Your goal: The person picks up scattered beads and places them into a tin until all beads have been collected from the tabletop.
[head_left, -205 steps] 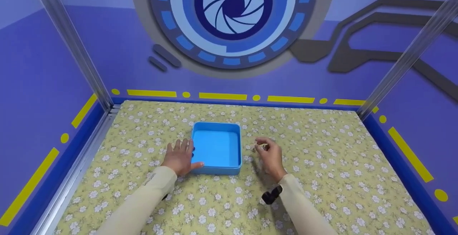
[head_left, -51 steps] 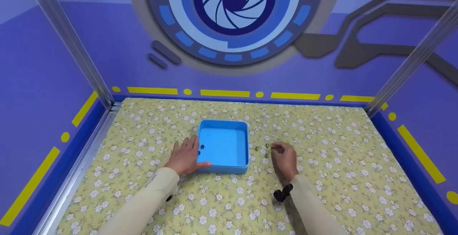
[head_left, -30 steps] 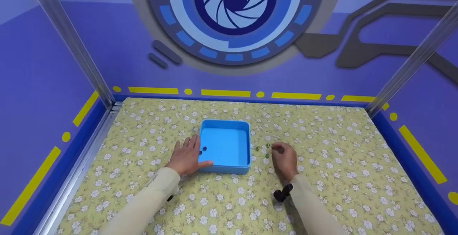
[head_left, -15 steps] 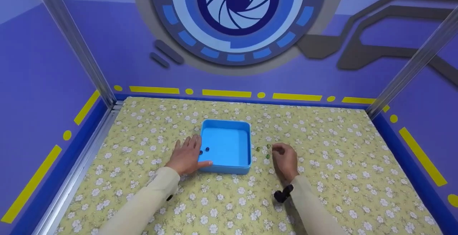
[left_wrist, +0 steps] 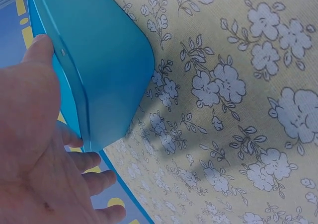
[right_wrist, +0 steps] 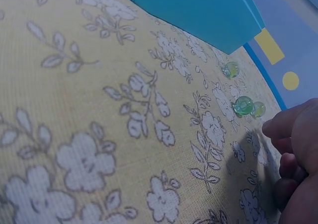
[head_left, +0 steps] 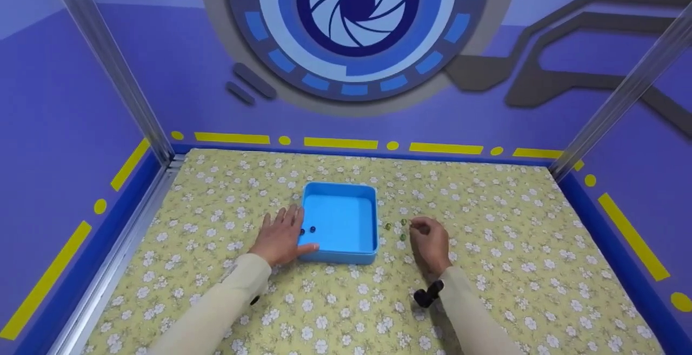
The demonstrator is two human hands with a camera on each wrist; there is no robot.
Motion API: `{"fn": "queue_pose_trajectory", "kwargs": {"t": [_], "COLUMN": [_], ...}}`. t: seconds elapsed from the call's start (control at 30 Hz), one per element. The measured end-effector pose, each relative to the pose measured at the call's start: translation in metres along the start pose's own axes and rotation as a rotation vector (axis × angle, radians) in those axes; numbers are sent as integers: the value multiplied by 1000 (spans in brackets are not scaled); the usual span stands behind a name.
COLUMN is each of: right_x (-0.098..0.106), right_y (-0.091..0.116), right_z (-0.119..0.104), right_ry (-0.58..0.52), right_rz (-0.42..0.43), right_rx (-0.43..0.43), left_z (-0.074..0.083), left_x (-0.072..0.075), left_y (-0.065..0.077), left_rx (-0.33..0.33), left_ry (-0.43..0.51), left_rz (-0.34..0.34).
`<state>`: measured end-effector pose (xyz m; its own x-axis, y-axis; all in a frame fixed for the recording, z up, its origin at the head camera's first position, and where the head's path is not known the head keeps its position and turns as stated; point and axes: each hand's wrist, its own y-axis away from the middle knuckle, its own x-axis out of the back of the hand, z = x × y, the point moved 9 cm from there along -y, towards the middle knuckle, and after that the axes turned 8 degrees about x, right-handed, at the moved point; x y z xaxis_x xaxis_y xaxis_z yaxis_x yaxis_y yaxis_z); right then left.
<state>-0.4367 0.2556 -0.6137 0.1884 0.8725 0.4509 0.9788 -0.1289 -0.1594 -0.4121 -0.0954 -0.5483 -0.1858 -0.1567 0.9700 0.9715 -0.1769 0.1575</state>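
Observation:
A square blue box [head_left: 338, 258] with an open top stands on flowered cloth. My left hand [head_left: 278, 240] lies spread against its left side, thumb over the near rim. In the left wrist view the thumb [left_wrist: 40, 50] touches the rim. Two dark marbles, one of them a marble [head_left: 313, 229] in full view, lie inside by the left wall. Right of the box sit three clear green marbles, including the near marble [head_left: 403, 237]. My right hand [head_left: 431, 240] rests beside them, fingers loosely curled. Nothing shows in its fingers in the right wrist view; the marbles [right_wrist: 243, 106] lie beyond the fingertips.
The flowered cloth [head_left: 513, 268] covers the table. Blue printed walls [head_left: 178, 74] rise at the back and sides, with metal posts [head_left: 108, 63] at the back corners.
Since the oldest frame, box and left hand have shifted slightly right, and the right hand has moved right, away from the green marbles. Lately one dark marble has rolled a little inside the box.

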Motion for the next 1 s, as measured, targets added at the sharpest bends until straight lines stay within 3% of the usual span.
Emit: {"fn": "queue_pose_trajectory", "kwargs": {"t": [0.53, 1.0], "right_x": [5, 8], "right_y": [3, 7], "right_z": [-12, -28], "right_ry": [34, -6], "right_rz": [16, -11], "right_rx": [16, 12], "left_z": [-1, -1], "left_x": [-1, -1], "left_y": [-1, -1], "left_rx": [-9, 0], "left_ry": [-29, -38], "left_rz": [-18, -11]}}
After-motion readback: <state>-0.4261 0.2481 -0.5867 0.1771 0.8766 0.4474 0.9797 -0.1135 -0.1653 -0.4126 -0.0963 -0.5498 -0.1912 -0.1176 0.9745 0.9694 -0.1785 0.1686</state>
